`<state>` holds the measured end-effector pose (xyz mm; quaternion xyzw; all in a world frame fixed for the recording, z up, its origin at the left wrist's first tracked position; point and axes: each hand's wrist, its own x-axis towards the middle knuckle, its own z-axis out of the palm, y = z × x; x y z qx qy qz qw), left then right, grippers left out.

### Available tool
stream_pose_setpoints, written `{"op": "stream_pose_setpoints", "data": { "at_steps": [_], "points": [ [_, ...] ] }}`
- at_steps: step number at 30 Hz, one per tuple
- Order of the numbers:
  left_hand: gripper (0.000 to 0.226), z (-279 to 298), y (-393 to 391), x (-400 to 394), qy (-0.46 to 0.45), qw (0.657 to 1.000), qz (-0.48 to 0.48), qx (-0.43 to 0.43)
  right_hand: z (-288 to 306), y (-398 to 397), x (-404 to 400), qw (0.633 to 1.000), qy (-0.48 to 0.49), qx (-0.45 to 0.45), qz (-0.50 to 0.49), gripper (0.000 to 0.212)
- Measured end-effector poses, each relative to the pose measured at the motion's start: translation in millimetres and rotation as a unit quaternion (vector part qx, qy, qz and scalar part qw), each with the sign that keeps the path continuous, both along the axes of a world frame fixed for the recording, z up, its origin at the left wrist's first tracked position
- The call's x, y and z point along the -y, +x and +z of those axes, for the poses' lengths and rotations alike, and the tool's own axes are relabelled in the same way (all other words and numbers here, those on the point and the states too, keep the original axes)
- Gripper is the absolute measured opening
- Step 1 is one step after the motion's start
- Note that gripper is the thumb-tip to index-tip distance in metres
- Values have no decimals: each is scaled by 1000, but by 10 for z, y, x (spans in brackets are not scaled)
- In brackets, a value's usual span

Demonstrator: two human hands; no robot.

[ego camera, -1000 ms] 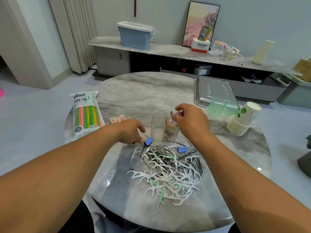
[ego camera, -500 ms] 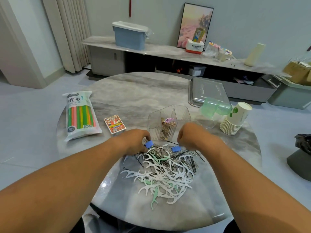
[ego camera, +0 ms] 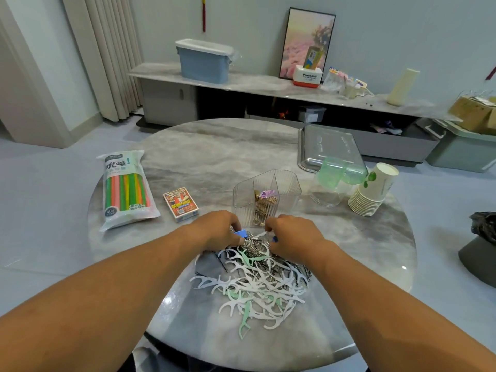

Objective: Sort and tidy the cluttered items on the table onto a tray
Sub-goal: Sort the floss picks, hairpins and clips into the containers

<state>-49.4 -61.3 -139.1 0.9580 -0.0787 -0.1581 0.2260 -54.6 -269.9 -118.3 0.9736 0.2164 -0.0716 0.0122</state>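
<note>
Both forearms are running out of the bottom corners, so the elbows are lying beyond view. The left hand (ego camera: 214, 229) is covering most of a blue clip (ego camera: 239, 233), and whether its fingers are pinching it cannot be told. The right hand (ego camera: 291, 238) is hiding nearly all of a second blue clip (ego camera: 274, 239); its fingers are curling under, out of sight. The pile (ego camera: 255, 280) is tangling too densely for single picks and pins to be counted. The counter (ego camera: 214, 157) is being cut by the arms at its near edge. A black bag (ego camera: 484, 226) is being clipped by the right edge.
</note>
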Motion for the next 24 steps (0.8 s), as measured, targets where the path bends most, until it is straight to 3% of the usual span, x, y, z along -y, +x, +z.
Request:
{"op": "stream_pose_setpoints", "data": {
  "at_steps": [4,9,12,14,19,24],
  "points": [
    [20,-6,24,54,-1,1000,24,14,-12,-31,-54,1000,13,9,13,38],
    [28,8,-12,117,24,1000,14,13,-37,-43,-63,999,33,-38,-19,45],
    [14,30,-5,149,8,1000,19,20,-18,-41,-57,998,49,-27,-23,48],
    [10,52,-12,154,-6,1000,20,19,16,-23,-65,995,91,-19,-36,44],
    [31,37,-53,184,24,1000,-5,-3,135,9,-70,983,171,-33,-53,28],
    [18,44,-69,225,27,999,0,-25,225,-12,-81,944,303,-86,-102,15]
  ]
}}
